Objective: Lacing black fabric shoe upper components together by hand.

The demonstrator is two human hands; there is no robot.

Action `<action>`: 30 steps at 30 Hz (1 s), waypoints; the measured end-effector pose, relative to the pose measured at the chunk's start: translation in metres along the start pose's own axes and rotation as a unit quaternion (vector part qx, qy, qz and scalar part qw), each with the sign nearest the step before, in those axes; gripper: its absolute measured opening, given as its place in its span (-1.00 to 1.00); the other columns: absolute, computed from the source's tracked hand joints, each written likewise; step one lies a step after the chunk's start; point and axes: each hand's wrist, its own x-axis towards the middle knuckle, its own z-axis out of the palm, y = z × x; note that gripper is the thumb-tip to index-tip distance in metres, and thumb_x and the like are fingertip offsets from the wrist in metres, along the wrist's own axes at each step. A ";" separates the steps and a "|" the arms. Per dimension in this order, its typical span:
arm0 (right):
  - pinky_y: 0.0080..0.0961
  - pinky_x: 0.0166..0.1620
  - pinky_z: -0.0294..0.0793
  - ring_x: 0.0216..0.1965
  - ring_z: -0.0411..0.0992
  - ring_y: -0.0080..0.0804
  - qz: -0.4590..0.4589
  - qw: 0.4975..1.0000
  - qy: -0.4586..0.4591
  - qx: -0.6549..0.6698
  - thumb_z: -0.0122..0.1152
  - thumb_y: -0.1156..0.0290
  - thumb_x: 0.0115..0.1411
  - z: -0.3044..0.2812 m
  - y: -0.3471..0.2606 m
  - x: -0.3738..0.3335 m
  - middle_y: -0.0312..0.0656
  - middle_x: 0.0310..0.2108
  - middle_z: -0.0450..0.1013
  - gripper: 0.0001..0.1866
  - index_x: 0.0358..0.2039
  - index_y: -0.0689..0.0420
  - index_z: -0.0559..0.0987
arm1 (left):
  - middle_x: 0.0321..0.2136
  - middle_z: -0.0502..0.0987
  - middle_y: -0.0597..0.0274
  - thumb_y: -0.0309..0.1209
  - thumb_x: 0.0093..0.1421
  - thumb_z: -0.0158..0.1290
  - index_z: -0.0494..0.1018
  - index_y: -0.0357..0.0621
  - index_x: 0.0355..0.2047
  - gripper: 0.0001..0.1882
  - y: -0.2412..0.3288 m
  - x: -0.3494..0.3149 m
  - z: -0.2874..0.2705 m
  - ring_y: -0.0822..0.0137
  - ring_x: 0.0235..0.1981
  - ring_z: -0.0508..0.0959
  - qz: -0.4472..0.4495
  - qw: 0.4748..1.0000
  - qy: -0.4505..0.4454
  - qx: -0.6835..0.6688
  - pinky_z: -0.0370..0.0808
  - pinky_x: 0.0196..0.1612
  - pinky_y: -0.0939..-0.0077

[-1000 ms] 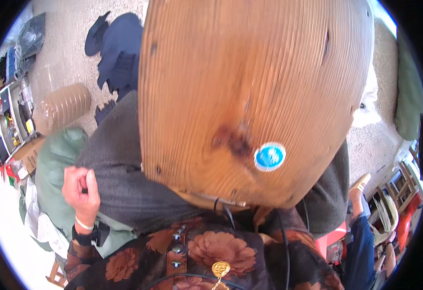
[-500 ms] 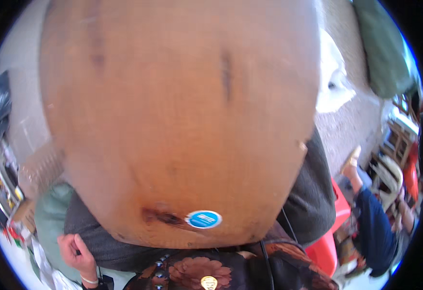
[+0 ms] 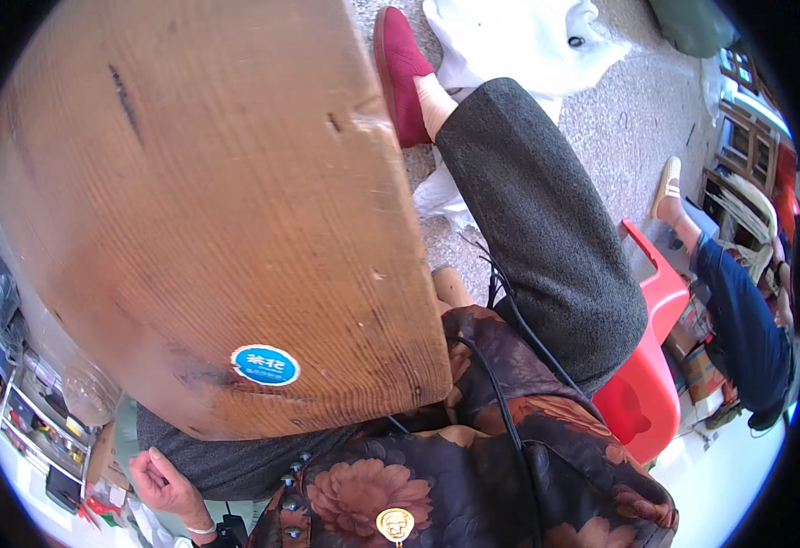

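Observation:
A large brown wooden board (image 3: 263, 210) with rounded corners, dark marks and a blue oval sticker (image 3: 265, 364) fills the left and middle, tilted above my lap. My left hand (image 3: 166, 486) is at the lower left beside my dark grey trouser leg, apart from the board's lower edge. Its fingers are curled in, and I see nothing in them. Beyond the board's right edge, at the end of my floral sleeve (image 3: 478, 331), a small patch of skin shows; it looks like part of my right hand (image 3: 453, 286). The board hides its fingers.
My right leg (image 3: 546, 210) reaches out in a red shoe (image 3: 404, 78). White plastic sheeting (image 3: 519, 46) lies on the floor ahead. A red plastic chair (image 3: 642, 393) stands at my right, near another person's leg (image 3: 738, 320). A rack (image 3: 44, 425) holds small items at the left.
The board has swung left and tilted, uncovering my right leg, the red shoe and the skin patch by its right edge. My left hand stays low at the left, fingers still curled.

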 end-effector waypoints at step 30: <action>-0.01 -0.11 0.56 -0.16 0.57 0.11 0.396 0.899 0.064 0.176 0.28 0.27 0.12 -0.002 -0.012 -0.001 0.11 -0.28 0.59 -0.75 -0.32 0.21 0.61 | -0.48 0.34 0.36 -0.56 0.32 0.07 0.42 -0.29 -0.35 -0.91 0.024 0.012 0.005 0.57 -0.53 0.18 0.026 0.997 0.017 0.064 0.14 -0.49 0.64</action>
